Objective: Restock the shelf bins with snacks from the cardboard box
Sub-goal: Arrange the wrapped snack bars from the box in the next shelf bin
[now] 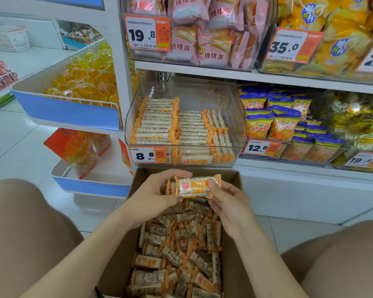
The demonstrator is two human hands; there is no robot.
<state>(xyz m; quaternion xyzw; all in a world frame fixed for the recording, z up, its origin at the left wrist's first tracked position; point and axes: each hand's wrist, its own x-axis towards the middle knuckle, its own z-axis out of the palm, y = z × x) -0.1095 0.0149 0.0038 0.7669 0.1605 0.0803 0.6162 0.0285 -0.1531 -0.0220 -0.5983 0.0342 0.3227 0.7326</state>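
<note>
An orange-checked snack pack [194, 187] is held level above the open cardboard box [233, 265] heaped with more, below the clear bin [192, 93], perhaps half full.

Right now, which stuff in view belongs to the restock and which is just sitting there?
In the job: pack, held by left hand and right hand; box, holding more of the same; bin tagged 8.8, part filled.
Lying about: pink packs; yellow bags; blue bags; jelly cups.
</note>
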